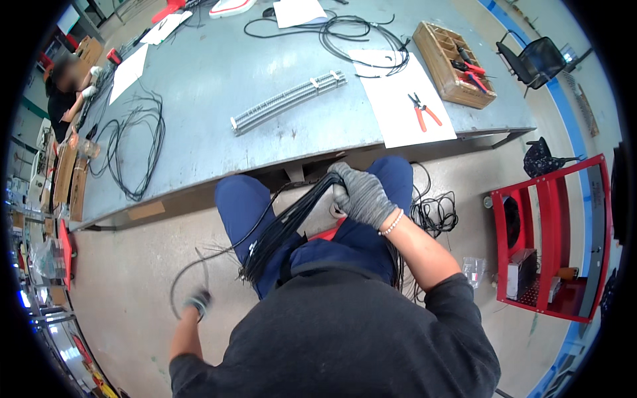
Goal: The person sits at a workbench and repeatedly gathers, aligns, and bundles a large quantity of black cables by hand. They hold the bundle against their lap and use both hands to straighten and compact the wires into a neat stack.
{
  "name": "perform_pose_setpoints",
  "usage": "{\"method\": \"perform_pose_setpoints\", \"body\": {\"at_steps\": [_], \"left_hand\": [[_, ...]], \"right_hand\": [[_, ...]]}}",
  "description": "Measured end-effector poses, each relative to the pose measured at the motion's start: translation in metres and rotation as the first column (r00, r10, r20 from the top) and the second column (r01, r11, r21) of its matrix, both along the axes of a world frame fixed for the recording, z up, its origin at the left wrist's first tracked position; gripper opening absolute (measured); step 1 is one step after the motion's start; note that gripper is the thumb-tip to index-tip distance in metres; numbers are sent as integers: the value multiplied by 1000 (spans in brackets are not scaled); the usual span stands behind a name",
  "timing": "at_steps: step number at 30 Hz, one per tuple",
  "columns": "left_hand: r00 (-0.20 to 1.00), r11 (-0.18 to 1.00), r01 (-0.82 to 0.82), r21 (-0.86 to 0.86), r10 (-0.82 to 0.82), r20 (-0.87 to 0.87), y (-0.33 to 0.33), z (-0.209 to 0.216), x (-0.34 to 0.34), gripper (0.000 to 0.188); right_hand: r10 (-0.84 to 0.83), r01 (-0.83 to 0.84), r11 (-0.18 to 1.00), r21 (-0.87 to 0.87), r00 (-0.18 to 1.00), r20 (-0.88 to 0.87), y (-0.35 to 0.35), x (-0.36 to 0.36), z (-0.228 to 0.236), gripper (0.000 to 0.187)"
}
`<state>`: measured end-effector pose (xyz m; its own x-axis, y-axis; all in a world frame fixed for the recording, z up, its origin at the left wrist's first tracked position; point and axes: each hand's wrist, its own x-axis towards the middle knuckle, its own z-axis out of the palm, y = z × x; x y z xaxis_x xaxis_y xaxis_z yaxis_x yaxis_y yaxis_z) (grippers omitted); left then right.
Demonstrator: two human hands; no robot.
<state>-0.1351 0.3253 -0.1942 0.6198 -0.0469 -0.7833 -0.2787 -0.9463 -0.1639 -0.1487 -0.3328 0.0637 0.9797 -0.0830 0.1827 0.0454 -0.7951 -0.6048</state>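
Note:
In my gloved right hand [365, 196] is the bent upper end of a thick bundle of black cables [286, 222], the fingers wrapped round it. The bundle hangs across my lap, its loose ends by my left thigh. Out to the left, over the floor, my gloved left hand [199, 302] is smeared by motion. It appears closed on a single black cable [174, 285] that loops away from the lap and back to the hand; finger detail is blurred. More black cable [434, 213] lies coiled on the floor beyond my right leg.
The grey table [199, 142] ahead bears coiled cables [358, 33], threaded metal rods [288, 103], orange-handled pliers [423, 113] on white paper and a wooden tool box [454, 66]. A red cart [551, 245] stands right. At far left a person [63, 93] works at the table.

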Motion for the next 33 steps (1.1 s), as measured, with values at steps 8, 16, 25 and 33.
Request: {"method": "perform_pose_setpoints", "body": {"at_steps": [8, 16, 25, 33], "left_hand": [[898, 224, -389, -894, 307, -314, -280, 260, 30, 20], [914, 148, 6, -989, -403, -54, -483, 249, 122, 33], [938, 284, 180, -942, -338, 78, -489, 256, 113, 28], [876, -88, 448, -890, -153, 457, -487, 243, 106, 18]], "right_hand": [[63, -67, 997, -23, 988, -143, 14, -2, 10, 32], [116, -116, 993, -33, 993, -7, 14, -5, 0, 37], [97, -94, 994, 59, 994, -54, 9, -14, 4, 49], [114, -122, 986, 112, 991, 76, 5, -17, -1, 42]]}}
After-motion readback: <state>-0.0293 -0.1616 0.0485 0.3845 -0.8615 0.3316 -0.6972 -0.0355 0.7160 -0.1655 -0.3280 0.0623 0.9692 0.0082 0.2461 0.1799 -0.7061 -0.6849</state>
